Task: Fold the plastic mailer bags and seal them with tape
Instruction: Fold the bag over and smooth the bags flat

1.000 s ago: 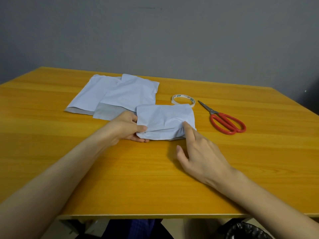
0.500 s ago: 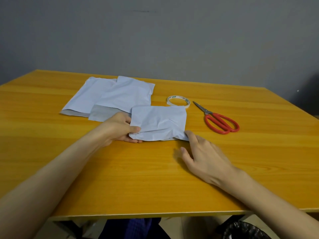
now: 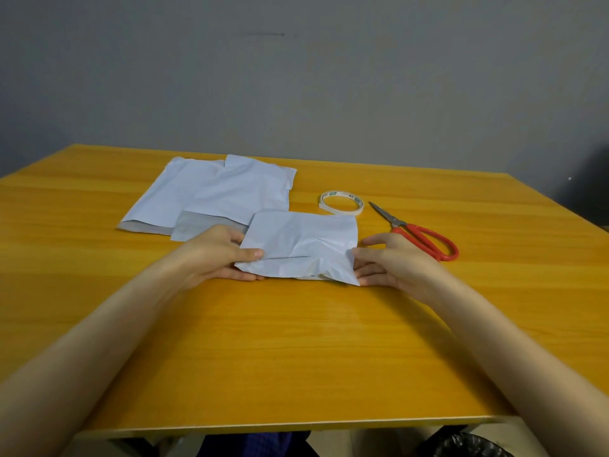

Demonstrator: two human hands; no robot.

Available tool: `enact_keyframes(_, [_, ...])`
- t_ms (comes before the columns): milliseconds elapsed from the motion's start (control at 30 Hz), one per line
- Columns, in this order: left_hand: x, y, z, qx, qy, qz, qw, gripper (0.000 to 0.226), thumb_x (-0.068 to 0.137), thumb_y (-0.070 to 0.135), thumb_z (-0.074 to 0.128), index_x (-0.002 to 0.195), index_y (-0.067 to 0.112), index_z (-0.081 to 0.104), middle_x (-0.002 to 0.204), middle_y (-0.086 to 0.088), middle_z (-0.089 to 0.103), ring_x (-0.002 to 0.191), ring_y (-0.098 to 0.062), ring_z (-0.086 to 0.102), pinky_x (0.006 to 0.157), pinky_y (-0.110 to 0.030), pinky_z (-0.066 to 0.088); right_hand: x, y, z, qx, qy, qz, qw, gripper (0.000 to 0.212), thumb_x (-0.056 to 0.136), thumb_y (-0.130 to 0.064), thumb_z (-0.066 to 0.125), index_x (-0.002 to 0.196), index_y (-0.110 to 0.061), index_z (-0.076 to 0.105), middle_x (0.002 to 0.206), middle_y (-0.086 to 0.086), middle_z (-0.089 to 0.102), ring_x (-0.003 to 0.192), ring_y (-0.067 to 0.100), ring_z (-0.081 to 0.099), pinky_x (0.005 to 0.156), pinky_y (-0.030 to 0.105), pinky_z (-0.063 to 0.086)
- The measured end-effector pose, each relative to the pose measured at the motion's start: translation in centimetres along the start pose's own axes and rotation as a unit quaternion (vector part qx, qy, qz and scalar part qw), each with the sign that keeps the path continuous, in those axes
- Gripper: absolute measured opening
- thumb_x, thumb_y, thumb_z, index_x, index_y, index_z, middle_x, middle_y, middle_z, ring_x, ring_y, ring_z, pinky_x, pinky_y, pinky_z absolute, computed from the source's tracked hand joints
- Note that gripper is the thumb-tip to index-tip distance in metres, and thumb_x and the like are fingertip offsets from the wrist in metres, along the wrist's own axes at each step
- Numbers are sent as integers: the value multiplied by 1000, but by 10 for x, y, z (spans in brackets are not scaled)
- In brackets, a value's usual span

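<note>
The left hand is being closed on the left edge of a folded mailer bag, thumb lying on top and fingers tucked beneath, while the right edge is being pinched by the right hand, thumb on the upper face and lower fingers under the near corner, the forefinger being held out straight past the bag. The white, creased bag is being kept between the two hands near the middle of the bench, with a folded flap showing across its near half. Just behind the left hand, a second mailer bag is being left flat with its grey open flap turned toward the person, and it is being overlapped onto a far-left mailer bag lying the same way. A tape roll is being kept flat just beyond the held bag's far right corner. Red-handled scissors are being left closed beside the roll, blades pointing toward it, handles near the right hand. A grey wall is being shown behind.
</note>
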State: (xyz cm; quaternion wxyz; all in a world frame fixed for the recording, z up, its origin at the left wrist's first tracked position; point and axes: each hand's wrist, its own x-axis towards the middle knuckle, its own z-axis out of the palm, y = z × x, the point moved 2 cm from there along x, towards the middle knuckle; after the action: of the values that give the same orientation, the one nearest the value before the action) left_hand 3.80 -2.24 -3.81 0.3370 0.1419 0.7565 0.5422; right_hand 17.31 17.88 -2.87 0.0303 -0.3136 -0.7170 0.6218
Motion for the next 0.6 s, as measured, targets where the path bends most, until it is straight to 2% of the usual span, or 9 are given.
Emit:
enact_keyframes(67, [0,0,-1,-3,1,1,1000,10,86,5,62,95,9,59,92,-7,67,69,-15,69,53,-19,56,0,-3,2,-33,-2,-1,999,59,83,-16,71,132,-1,41,77,12,65,59,15,62,51,22,55])
enact_keyframes(167, [1,-1,-1,-4,2,-1,1000,17,85,4,63,101,7,59,94,-8,67,78,-16,66,55,-20,57,1,-2,4,-46,-24,-4,999,45,82,-14,71,120,0,51,68,8,62,49,9,58,46,18,50])
enact_keyframes(267, [3,-2,-3,-9,6,-3,1000,17,85,5,63,101,7,59,94,-8,67,78,-16,66,56,-21,57,4,0,2,-55,-16,-11,998,41,82,-9,71,118,-4,52,64,7,60,48,9,55,45,18,47])
enact_keyframes(367, [3,-3,-1,-18,0,-4,1000,16,85,5,63,101,8,59,94,-9,69,70,-16,70,56,-20,57,9,0,-3,-63,3,-19,998,42,83,-6,69,121,-2,53,64,8,59,53,13,52,52,23,46])
enact_keyframes(467, [1,-1,-1,-6,-23,-26,999,16,85,8,63,101,6,59,93,-12,70,65,-17,71,54,-20,57,11,-5,-8,-136,-7,-27,990,45,85,-10,68,125,-6,49,62,6,62,51,13,53,52,23,46])
enact_keyframes(533, [-3,3,-9,58,-31,-49,997,22,84,17,66,99,2,60,83,-15,72,63,-17,71,54,-20,57,11,-9,-14,-201,-28,-19,979,45,88,-17,65,128,-9,46,60,3,66,47,10,57,47,20,49])
enact_keyframes(600, [-4,9,-20,130,7,-37,991,28,84,28,66,91,3,60,72,-15,72,55,-16,67,49,-21,55,14,-15,-22,-298,-12,-20,954,42,92,-32,57,126,-9,47,64,1,69,47,8,60,45,20,49])
